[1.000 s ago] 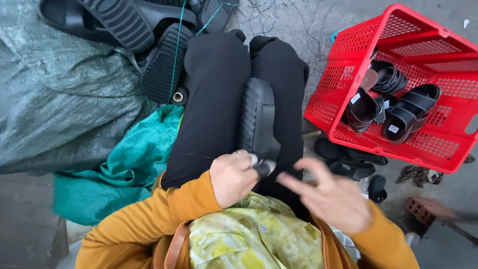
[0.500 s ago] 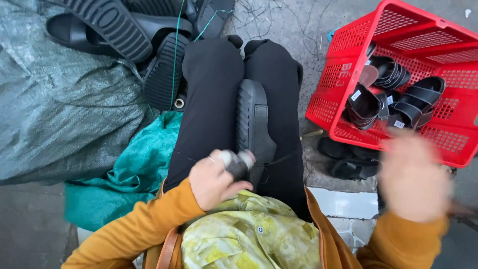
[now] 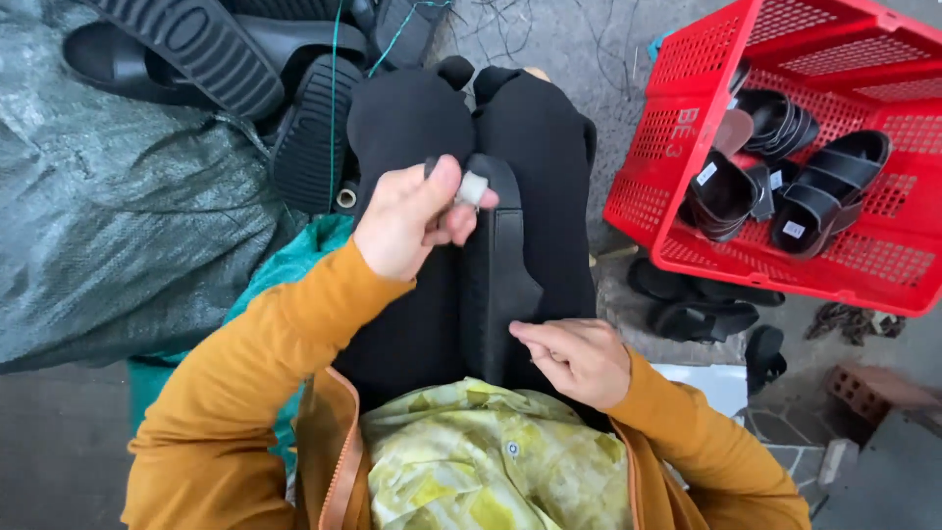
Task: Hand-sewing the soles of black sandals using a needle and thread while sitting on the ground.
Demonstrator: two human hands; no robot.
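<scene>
A black sandal sole (image 3: pixel 498 275) lies lengthwise on my lap, between my black-trousered legs. My left hand (image 3: pixel 417 216) is raised over its far end, with thumb and fingers pinched on a small pale object (image 3: pixel 473 189). My right hand (image 3: pixel 577 358) rests at the sole's near end, fingers curled and touching its edge; whether it pinches anything there I cannot tell. I wear orange sleeves over a yellow-green patterned shirt.
A red plastic crate (image 3: pixel 687 128) holding several black sandals (image 3: pixel 819 201) stands at the right. More black sandals (image 3: pixel 702 304) lie on the ground below it. Black soles (image 3: pixel 196 39) are piled at top left on a grey tarp (image 3: pixel 108 236). Teal cloth (image 3: pixel 285 275) lies beside my left leg.
My left hand has risen from near my waist toward the sole's far end, carrying the small pale object. My right hand has come back from the right side to the sole's near end.
</scene>
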